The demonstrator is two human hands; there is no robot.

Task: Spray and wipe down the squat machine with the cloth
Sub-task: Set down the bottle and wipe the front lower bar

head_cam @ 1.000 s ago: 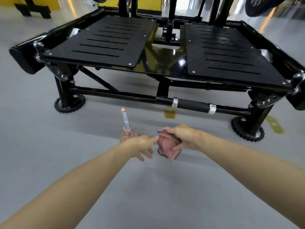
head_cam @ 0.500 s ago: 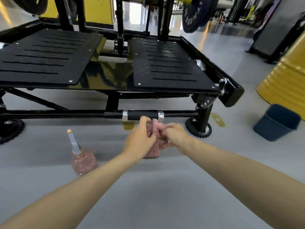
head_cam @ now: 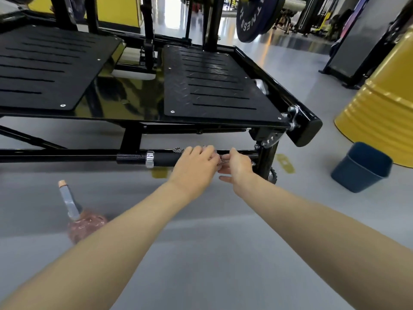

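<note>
Cloth (head_cam: 178,150) on squat machine bar (head_cam: 131,158): my left hand (head_cam: 196,167) wraps it to wipe, right hand (head_cam: 238,170) pinches edge (for tension); spray bottle (head_cam: 83,221) parked 8 o'clock.

One squat machine (head_cam: 306,130) is seen, and two slotted foot plates are counted on it, the left plate (head_cam: 44,70) and the right plate (head_cam: 214,86). Two hands are counted, a left hand (head_cam: 196,166) and a right hand (head_cam: 237,166). One cloth (head_cam: 177,149), one spray bottle (head_cam: 82,220), one weight plate (head_cam: 252,21), one yellow drum (head_cam: 380,108) and one blue bin (head_cam: 362,168) are seen. Two yellow floor marks (head_cam: 285,163) are counted.
</note>
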